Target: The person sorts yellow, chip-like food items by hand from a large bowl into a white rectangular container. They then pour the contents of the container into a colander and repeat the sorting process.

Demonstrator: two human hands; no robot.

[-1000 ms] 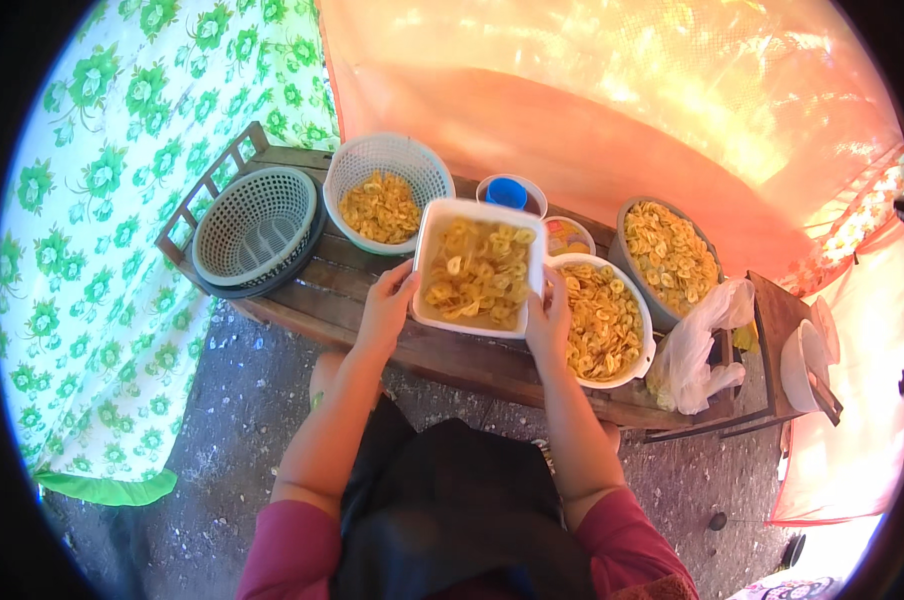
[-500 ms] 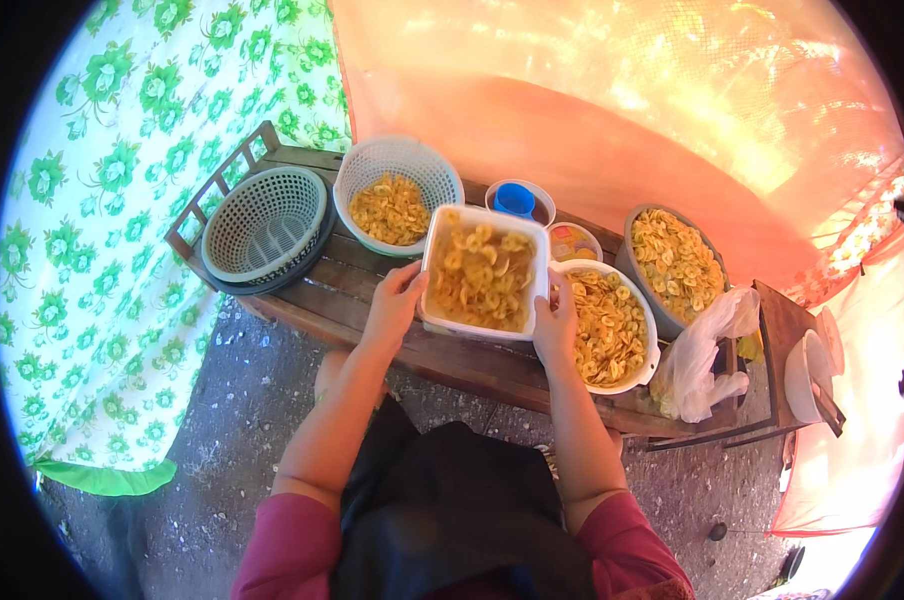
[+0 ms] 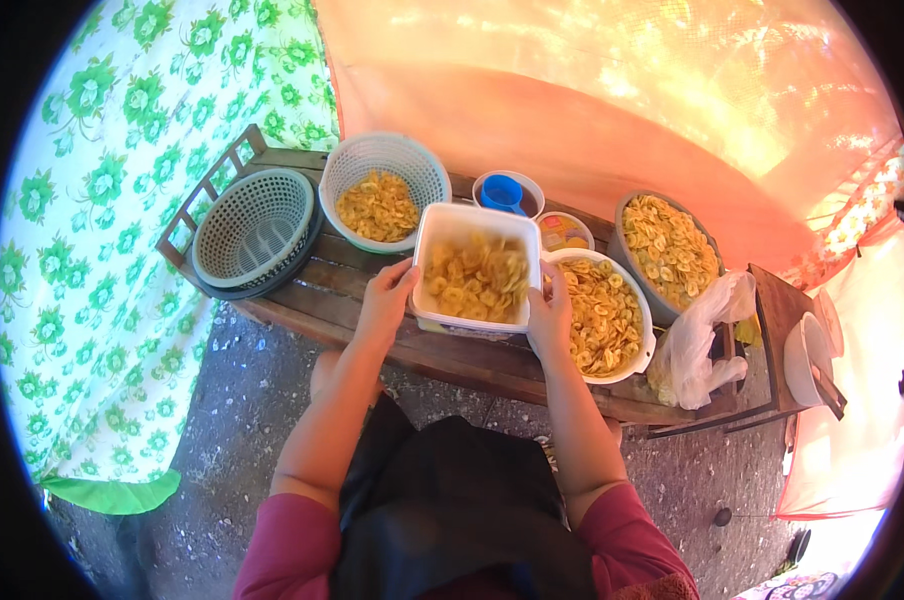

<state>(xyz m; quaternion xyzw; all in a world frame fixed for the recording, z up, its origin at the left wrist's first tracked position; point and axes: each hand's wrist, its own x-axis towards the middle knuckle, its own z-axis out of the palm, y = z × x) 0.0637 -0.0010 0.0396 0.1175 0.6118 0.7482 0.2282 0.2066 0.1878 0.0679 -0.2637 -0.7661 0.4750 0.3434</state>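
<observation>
A white square plastic tub is held up in front of me between both hands, over the wooden bench. My left hand grips its left side, and my right hand grips the right side with the thumb near the rim. Inside the tub lie yellow banana chips, slightly smeared by motion. Just right of it stands a white round basin full of chips. Behind the tub to the left is a pale perforated colander with a smaller heap of chips in it.
On the slatted bench stand a grey-green empty basket, a bowl holding a blue cup, a round lidded container and a grey basin of chips. A crumpled plastic bag sits at the right end. Cloth sheets hang behind.
The chips inside the tub have shifted lower, toward its near side. Both hands keep their grip while the whole view moves slightly.
</observation>
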